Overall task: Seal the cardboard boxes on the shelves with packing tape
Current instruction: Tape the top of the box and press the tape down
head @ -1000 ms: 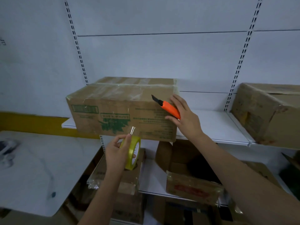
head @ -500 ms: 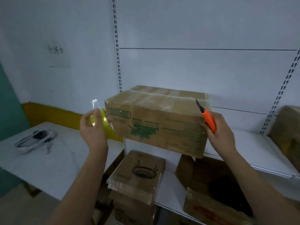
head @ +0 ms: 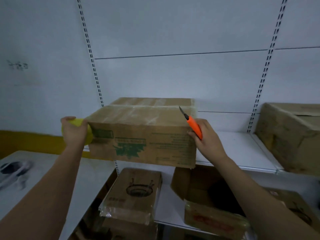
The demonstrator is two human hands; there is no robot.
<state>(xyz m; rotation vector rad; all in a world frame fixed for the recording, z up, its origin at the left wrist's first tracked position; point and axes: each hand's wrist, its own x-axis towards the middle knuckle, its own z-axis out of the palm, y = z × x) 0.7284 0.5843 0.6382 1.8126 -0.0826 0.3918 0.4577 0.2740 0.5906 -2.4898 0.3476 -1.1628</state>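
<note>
Head view shows a big cardboard box (head: 142, 135) in the middle of the picture. It sits on a white shelf (head: 239, 149), and its front sticks out past the shelf edge. Green print is on its front, and shiny clear tape covers its top.

At the left of the picture, the left hand (head: 74, 131) has its fingers wrapped around a yellow roll of tape (head: 86, 130). The roll is pressed against the left end of the box, near the top corner.

At the right of the box, the right hand (head: 206, 137) grips an orange knife (head: 194, 126). Its fingers are curled around the handle, and its fingertips touch the right front edge of the box. The thin blade points up and a little left, in front of the top right corner of the box.

Another brown box (head: 290, 137) sits on the same shelf at the far right of the picture, well apart from the first one.

On the lower shelf, under the big box, lies a small box (head: 135, 193) with a round drawing on top. To its right, an open box (head: 204, 187) shows a dark inside.

At the lower left is a white table (head: 52, 163) with a blurry dark and white thing (head: 13, 170) on it.
</note>
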